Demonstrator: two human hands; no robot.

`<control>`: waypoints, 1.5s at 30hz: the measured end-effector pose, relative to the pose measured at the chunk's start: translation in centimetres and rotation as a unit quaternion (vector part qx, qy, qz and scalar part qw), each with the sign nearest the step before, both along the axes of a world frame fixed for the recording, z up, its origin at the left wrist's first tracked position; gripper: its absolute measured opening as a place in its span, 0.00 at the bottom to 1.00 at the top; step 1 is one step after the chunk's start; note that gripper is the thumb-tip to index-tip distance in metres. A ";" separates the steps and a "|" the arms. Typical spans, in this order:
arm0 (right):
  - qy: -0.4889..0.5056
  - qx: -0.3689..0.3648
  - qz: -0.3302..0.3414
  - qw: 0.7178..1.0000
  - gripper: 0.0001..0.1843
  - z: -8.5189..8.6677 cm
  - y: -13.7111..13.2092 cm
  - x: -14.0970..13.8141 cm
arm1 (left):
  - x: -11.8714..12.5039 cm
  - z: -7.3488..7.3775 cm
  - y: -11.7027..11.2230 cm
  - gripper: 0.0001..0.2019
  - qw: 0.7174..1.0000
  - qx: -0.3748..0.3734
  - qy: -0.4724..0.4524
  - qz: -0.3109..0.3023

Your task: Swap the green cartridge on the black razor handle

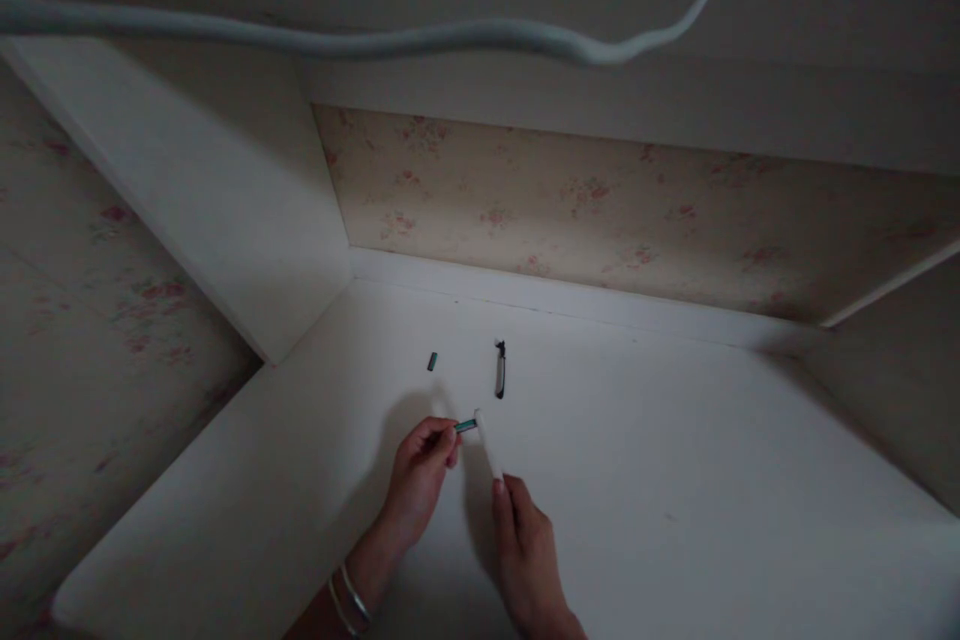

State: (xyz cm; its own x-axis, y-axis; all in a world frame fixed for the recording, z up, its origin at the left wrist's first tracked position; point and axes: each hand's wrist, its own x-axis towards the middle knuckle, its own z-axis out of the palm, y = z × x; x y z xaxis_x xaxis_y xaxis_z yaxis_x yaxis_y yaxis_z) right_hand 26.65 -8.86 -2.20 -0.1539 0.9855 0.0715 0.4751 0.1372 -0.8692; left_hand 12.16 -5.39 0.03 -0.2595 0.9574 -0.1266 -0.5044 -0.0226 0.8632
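My left hand (421, 470) pinches a small green and dark razor cartridge (466, 426) between thumb and fingertips. In my right hand (526, 540) is a slim white handle (489, 445), which looks like a razor handle, pointing up and slightly left. The handle's top end meets the cartridge's right end or lies just beside it; I cannot tell whether they are joined. Beyond my hands, a black and grey razor handle (500, 370) lies lengthwise on the white table. To its left lies a second green and dark cartridge (432, 361).
The white tabletop (675, 440) runs back to a raised ledge below flowered wallpaper (495, 200). A white panel (195, 180) stands at the left, and a darker one (892, 380) at the right. A thick pale cable (420, 42) crosses the upper view.
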 end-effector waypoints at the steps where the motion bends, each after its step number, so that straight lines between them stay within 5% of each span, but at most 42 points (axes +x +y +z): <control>1: -0.003 0.003 0.009 1.000 0.20 0.0 0.0 0.0 | 0.0 0.0 0.0 0.09 1.000 -0.002 -0.004 0.003; 4: -0.018 0.020 0.047 0.999 0.20 -0.1 -0.1 0.0 | 0.1 0.1 0.0 0.08 1.000 0.000 -0.009 0.001; 9: -0.003 0.009 -0.003 1.000 0.21 0.1 0.0 0.0 | 0.1 0.3 -0.1 0.08 1.000 -0.001 -0.009 -0.008; 22: -0.023 0.004 0.048 0.999 0.20 0.6 -0.1 -0.1 | 0.0 0.3 -0.1 0.09 1.000 -0.006 -0.001 -0.006; 26: -0.014 -0.009 0.001 1.000 0.21 0.6 -0.1 -0.2 | 0.0 0.6 -0.1 0.10 1.000 -0.002 -0.003 -0.014; 30: -0.033 0.011 0.044 0.998 0.20 0.6 -0.1 -0.2 | 0.1 0.6 -0.1 0.09 1.000 -0.008 -0.003 -0.013; 34: -0.020 0.005 -0.007 1.000 0.22 0.8 0.0 -0.2 | 0.0 0.5 -0.2 0.09 1.000 -0.011 -0.004 -0.016; 45: -0.029 0.022 0.012 0.999 0.21 0.9 0.0 -0.2 | 0.0 0.6 -0.2 0.09 1.000 -0.011 -0.006 -0.012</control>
